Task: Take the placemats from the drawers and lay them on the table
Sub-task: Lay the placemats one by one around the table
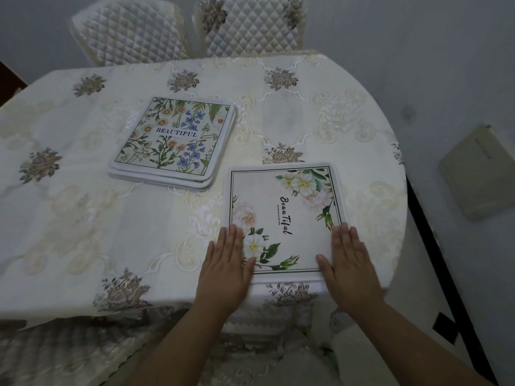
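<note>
Placemat time: square white-flowered placemat (284,218) is lying flat near the table (83,218) edge, just beside the stacked blue-flowered placemats (172,140). Left hand (227,263) and right hand (348,263) are pressing it, fingers straight. Looks thin, light, bendy; I'd be lifting by the edges.

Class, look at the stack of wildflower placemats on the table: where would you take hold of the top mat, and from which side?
Pinch the top mat of the wildflower stack at its near right corner, coming from the person's side. The mats lie flat and slightly fanned there, so that corner's edge likely lifts free most easily.
</note>
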`<state>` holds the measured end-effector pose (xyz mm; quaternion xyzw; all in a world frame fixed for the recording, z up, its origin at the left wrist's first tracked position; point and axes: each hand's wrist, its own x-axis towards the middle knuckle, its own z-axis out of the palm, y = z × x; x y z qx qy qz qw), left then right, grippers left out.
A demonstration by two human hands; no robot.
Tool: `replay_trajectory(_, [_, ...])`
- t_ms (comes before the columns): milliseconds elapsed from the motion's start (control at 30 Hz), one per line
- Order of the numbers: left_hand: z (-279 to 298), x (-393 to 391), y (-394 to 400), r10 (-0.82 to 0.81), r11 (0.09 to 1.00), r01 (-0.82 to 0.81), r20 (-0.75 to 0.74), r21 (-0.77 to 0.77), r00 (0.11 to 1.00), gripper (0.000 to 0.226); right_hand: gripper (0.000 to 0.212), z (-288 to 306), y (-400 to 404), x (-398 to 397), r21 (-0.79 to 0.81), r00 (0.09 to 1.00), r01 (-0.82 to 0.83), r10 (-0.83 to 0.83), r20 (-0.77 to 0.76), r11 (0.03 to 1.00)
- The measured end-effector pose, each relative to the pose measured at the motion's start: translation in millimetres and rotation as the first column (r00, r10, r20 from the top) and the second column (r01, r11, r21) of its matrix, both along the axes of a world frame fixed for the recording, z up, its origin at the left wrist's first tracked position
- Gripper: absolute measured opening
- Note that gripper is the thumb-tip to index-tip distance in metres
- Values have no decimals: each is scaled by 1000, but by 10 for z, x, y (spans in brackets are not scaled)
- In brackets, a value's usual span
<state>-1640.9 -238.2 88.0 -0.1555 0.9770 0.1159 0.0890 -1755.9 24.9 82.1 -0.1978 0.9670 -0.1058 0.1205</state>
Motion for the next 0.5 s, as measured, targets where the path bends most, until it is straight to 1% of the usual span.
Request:
replay_trajectory(67, [48, 6, 16, 19, 1000, -19, 9, 17, 1000, 71, 78, 54, -50, 0, -27, 999, 39, -39, 14, 999])
replay_trajectory(133, [97, -90, 39, 39, 999, -38, -14, 33, 999, 71, 75, 143, -154, -52, -64, 998, 54, -56, -30, 996])
replay_trajectory(200, [178, -346, 22, 58, 997, -55, -64, 51, 996, 70, 71, 229, -352, -221, -91, 996, 7, -15, -86, 996])
replay_trajectory(300, [290, -924, -57, 84, 993, -75, -104, 90, 991, 67, 69, 312, -808, -605, -147, 998, -36, 29, -49, 988])
replay_trajectory(400, [350, -1452, -91, 8, 997, 0, -96, 77, 995, 64, 63, 319, -1205, -933, -172, 993, -114, 114, -6, 978])
replay_trajectory(500, [263, -1692, -129, -61, 995, 64, -38, 70, 997, 63, 60, 231, -1341, -1179, -159, 982, -171, 181, 48, 972])
